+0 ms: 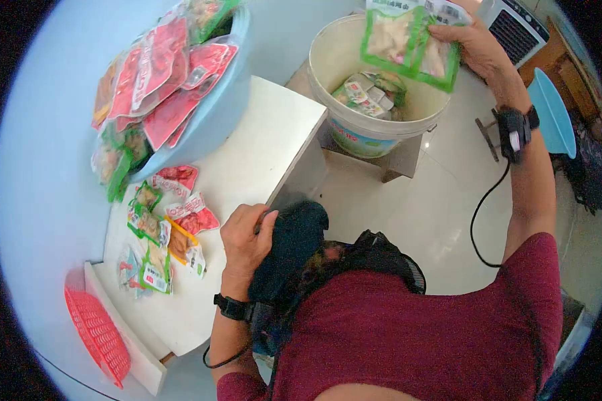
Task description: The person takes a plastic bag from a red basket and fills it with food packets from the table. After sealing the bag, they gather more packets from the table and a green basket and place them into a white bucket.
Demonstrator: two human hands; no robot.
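Note:
My right hand (pixel 471 43) grips a clear, green-edged food packet (pixel 398 40) with pale contents, held up over the rim of a white bucket (pixel 341 127). Several green and white packets (pixel 371 93) lie at the bottom of that bucket. My left hand (pixel 246 230) is closed near the edge of the white table (pixel 267 127), thumb against curled fingers; whatever may be in it is hidden. Left of it on the table lie small packets: red ones (pixel 195 214), an orange-edged one (pixel 186 246) and green ones (pixel 155 269).
A large blue basin (pixel 231 107) heaped with red packets (pixel 160 63) and green ones takes up the far left of the table. A red plastic basket (pixel 97 327) leans at the lower left. The bucket stands on a low stool (pixel 401 164). At right is a light-blue basin (pixel 554 113).

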